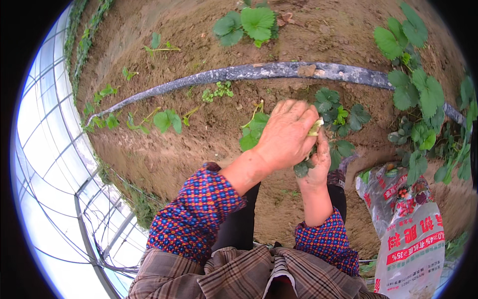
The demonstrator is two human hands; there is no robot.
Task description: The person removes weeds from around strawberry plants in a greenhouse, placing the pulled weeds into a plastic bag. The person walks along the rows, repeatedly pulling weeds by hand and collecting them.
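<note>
Over the soil bed, my two hands meet near the middle of the head view. My left hand (289, 136) is on top, back up and fingers curled, with a pale green plant piece (316, 127) showing at its edge. My right hand (320, 160) is close against it, fingers bent, with dark green leaves (303, 168) between the palms. What the fingers grip is mostly hidden. A strawberry-like plant (336, 112) grows just beyond my right hand. More broad green leaves (254, 130) lie left of my left hand.
A dark drip hose (231, 73) crosses the bed beyond my hands. Small plants (168, 120) stand in rows to the left, larger leafy plants (427, 93) to the right. A printed plastic fertilizer bag (414, 231) lies at the lower right. Greenhouse framing (78, 202) shows at the left.
</note>
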